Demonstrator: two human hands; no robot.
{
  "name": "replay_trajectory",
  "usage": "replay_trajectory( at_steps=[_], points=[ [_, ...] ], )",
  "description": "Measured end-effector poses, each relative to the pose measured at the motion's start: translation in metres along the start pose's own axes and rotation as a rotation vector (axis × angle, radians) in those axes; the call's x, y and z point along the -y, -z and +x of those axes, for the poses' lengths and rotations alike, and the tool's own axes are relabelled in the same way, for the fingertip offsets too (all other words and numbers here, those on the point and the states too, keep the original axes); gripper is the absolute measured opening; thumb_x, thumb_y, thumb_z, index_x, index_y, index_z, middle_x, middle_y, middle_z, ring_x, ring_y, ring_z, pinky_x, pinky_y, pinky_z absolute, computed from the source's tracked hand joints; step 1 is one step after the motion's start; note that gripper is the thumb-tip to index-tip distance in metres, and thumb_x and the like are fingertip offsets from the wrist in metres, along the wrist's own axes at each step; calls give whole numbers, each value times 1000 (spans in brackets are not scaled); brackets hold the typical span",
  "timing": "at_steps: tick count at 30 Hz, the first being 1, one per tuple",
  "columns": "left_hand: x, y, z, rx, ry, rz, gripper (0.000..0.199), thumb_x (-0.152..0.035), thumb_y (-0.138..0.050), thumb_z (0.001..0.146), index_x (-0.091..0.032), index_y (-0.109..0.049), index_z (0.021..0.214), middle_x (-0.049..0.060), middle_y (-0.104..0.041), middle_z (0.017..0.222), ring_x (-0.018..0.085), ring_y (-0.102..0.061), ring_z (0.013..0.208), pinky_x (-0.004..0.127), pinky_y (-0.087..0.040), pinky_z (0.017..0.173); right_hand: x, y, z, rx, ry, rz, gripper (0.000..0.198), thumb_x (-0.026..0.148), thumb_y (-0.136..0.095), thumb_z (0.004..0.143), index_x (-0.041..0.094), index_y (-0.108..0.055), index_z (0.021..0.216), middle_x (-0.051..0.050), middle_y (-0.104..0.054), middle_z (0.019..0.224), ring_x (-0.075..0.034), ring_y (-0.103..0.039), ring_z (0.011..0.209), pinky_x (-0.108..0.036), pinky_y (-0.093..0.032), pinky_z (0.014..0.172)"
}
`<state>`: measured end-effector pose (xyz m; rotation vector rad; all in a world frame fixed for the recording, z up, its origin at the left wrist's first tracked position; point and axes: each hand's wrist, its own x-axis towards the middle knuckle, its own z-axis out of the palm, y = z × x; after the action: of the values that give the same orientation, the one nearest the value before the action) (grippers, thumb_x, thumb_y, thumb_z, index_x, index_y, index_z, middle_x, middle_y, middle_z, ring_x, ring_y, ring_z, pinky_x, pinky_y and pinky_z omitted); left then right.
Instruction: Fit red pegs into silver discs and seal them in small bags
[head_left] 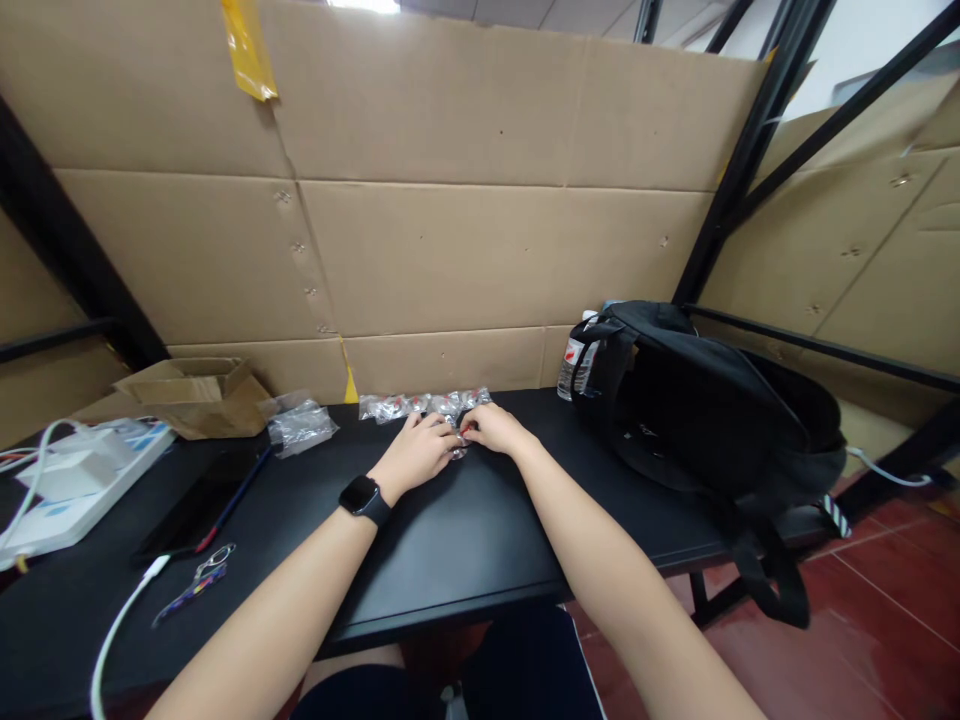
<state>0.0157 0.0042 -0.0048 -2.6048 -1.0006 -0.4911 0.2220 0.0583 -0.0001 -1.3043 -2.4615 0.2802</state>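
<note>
Several small clear plastic packets (pixel 401 405) with reddish contents lie in a row at the back of the black table, by the cardboard wall. In front of the row, both hands meet over one more shiny packet (pixel 458 453), which their fingers mostly cover. My left hand (pixel 421 450), with a black watch on the wrist, has its fingers bent and closed on the packet's left side. My right hand (pixel 495 428) pinches at its right side, where a bit of red shows by the fingertips. What exactly is inside the packet is too small to make out.
A crumpled clear plastic bag (pixel 301 425) and an open cardboard box (pixel 195 395) stand left. Nearer are a phone (pixel 196 500), a keychain (pixel 196 582) and a white power strip (pixel 97 495). On the right are a black backpack (pixel 712 400) and a water bottle (pixel 568 370).
</note>
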Motion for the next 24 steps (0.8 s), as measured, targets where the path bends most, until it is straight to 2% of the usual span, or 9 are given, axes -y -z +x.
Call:
replay_trajectory(
  at_steps=[5,10,14,18,20,24],
  points=[
    [-1,-6,4,-1,32,43,15,-23,-56,97,-25,-70,91,5,-74,90,26,-56,110,43,-33,92,1,7,-3,-5,-45,-7,10,20,-69,82,24,-77,86,-3,-75,91,-19,-68,87,-24,-45,72],
    [2,-6,2,-28,120,21,19,-23,-52,99,-24,-69,89,6,-74,93,26,-56,109,45,-31,93,-9,9,-2,-67,-60,58,8,17,-66,81,20,-73,80,-4,-74,84,-17,-67,81,-22,-45,72],
    [6,-5,0,-126,292,-10,25,-26,-45,101,-23,-67,89,7,-75,94,27,-57,107,49,-28,98,-11,11,-1,-132,-63,142,11,14,-62,81,19,-71,76,-2,-72,75,-15,-65,72,-22,-45,69],
    [8,-8,0,-253,495,-115,24,-32,-47,100,-24,-69,93,8,-74,100,27,-58,108,48,-30,96,0,7,3,-230,-4,209,9,14,-65,79,17,-69,71,-4,-72,82,-16,-65,80,-25,-46,77],
    [9,-9,0,-280,548,-158,22,-33,-49,99,-25,-70,95,7,-74,101,27,-59,108,47,-31,95,9,2,5,-220,-24,344,8,17,-66,81,16,-68,73,-4,-72,82,-16,-65,78,-26,-48,77],
    [10,-7,0,-306,589,-199,23,-36,-51,98,-25,-71,99,7,-75,105,27,-59,109,46,-32,94,23,-11,9,-187,-157,782,12,27,-64,88,17,-65,81,-2,-71,80,-14,-68,72,-23,-51,65]
  ],
)
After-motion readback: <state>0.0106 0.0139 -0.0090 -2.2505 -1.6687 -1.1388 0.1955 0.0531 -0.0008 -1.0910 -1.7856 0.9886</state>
